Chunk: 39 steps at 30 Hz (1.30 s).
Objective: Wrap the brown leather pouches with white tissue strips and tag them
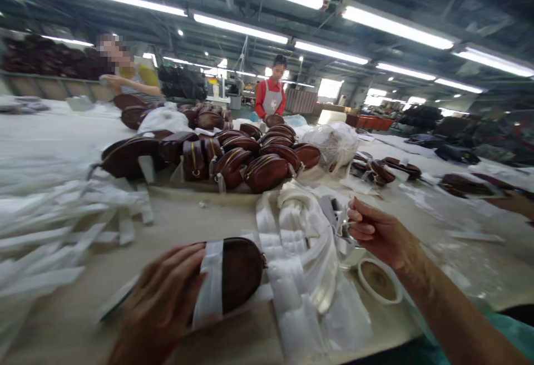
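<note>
My left hand (167,292) is wrapped over the near side of a small, dark brown oval bag (242,273), which lies on the table. A white strip (212,276) runs across the bag beside my fingers. Away to the right, my right hand (377,234) is raised with its fingertips pinched together; anything between them is too small to make out. Just left of those fingertips is a grey and shiny object (334,215), partly hidden. Below my right wrist lies a roll of tape (379,280). White cloth and flat strips (302,248) lie between my hands.
Rows of brown zippered bags (267,170) stand across the table ahead. Loose white strips (95,220) are heaped at left. A clear plastic bundle (334,142) sits behind at right. Two people (273,95) stand beyond the table, and another person's arm (515,203) reaches in at far right.
</note>
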{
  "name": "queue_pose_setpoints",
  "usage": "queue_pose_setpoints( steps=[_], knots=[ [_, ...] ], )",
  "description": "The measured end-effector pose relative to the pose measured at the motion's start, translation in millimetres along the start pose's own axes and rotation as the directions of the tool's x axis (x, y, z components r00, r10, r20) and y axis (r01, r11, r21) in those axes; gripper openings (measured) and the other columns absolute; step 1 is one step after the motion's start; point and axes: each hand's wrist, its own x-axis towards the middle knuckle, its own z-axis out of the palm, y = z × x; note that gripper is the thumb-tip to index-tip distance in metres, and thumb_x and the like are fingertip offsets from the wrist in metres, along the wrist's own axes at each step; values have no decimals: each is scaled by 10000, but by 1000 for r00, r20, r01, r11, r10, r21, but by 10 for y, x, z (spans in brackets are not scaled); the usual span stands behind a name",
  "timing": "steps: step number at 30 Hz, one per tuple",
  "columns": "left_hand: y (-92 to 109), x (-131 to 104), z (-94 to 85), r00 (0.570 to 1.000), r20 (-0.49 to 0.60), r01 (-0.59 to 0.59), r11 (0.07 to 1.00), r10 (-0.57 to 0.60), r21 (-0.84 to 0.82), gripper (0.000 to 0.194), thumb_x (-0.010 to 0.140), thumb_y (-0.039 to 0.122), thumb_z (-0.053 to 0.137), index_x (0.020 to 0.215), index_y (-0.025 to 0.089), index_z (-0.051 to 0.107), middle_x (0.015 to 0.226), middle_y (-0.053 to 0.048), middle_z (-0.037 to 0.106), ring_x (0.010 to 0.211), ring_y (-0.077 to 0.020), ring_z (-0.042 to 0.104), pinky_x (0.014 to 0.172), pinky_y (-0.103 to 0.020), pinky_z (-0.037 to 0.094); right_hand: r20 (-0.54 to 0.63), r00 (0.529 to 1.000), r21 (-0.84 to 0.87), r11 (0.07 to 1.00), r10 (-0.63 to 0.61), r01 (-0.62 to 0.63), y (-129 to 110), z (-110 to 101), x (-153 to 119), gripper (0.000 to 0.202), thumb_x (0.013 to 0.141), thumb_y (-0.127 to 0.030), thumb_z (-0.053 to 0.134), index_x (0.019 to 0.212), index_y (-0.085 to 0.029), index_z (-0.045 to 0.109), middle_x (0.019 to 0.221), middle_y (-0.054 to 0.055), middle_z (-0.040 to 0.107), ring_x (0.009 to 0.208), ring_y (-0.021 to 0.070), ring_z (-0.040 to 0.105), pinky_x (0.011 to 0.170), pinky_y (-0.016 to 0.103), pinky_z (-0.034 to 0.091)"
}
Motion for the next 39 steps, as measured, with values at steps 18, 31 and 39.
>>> queue_pose_setpoints(
  steps=[18,31,39],
  knots=[
    [392,137,262,543,725,830,137,-425,-541,325,750,449,566,688,130,550,537,25,460,489,-81,383,477,-208,285,257,958,-20,992,126,-125,1115,1118,-109,271,682,-404,744,675,-168,609,545,-22,542,457,54,408,418,171,313],
    [42,338,-203,365,852,837,-267,-375,-477,401,545,415,799,712,101,613,499,54,428,412,-20,301,404,-165,157,611,777,-200,979,152,-34,1636,1510,-61,573,617,-270,794,1137,-256,555,893,-7,673,767,149,641,673,281,520],
    [-232,164,-514,301,785,934,1,-541,-358,329,610,413,680,686,103,599,473,56,402,433,-39,269,429,-196,133,671,666,-614,260,-326,745,1725,1372,36,217,846,-231,538,1049,-215,616,856,46,667,739,185,618,653,288,463]
  ],
)
